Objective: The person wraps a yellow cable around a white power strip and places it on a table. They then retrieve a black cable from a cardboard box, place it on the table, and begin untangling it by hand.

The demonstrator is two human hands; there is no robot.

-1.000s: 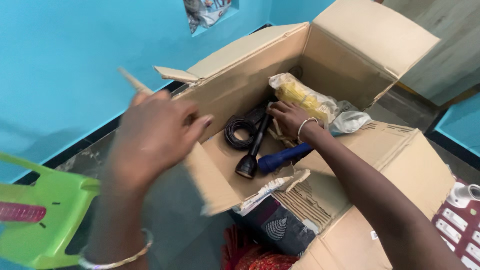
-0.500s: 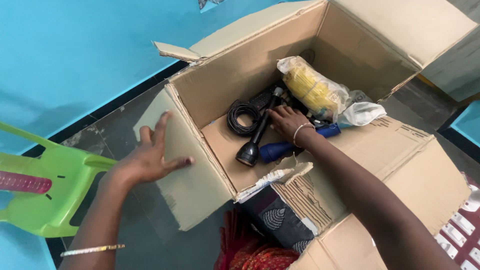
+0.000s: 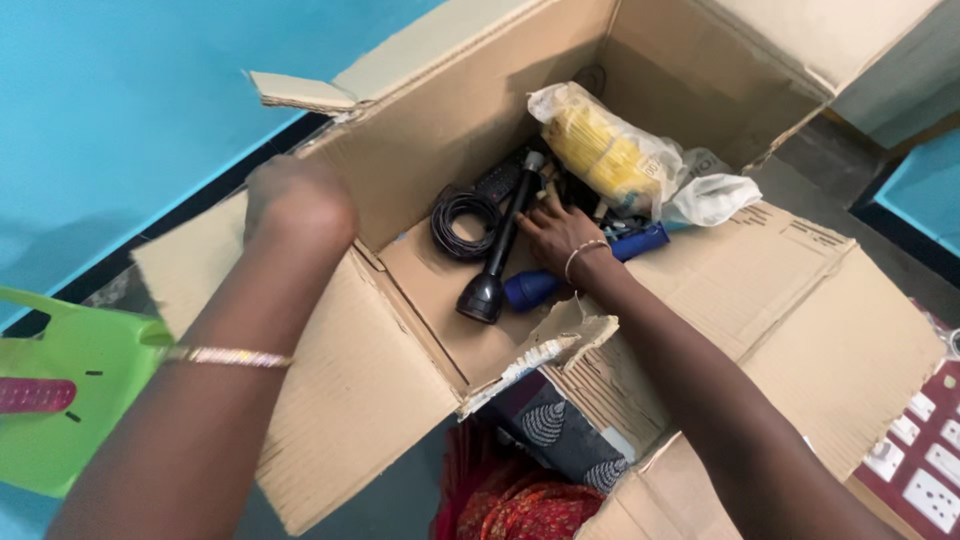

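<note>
cardboard box (image 3: 420, 150) stands open on a dark floor against a turquoise wall, its flaps folded outward, and both hands are at it. the left hand (image 3: 298, 205) sits at the box's left top edge, where the side wall meets the outer flap (image 3: 330, 400); only its back shows, knuckles bent over the rim, so i cannot tell how firmly it grips. a thin bangle circles that wrist. the right hand (image 3: 556, 232) reaches down inside the box, fingers spread loosely and flat on the clutter, closed around nothing that can be seen; it rests just beside the black flashlight (image 3: 497, 258), which lies slanted with its wide head toward the near wall. a blue flashlight (image 3: 530, 288) lies partly under the wrist. a coil of black cable (image 3: 458, 218) sits left of the black flashlight, touching it or nearly so. a clear plastic bag of yellow material (image 3: 605, 150) lies behind the hand against the far wall. the near wall of the box is torn. a green plastic chair (image 3: 60, 400) stands at the left, well apart from the box.
</note>
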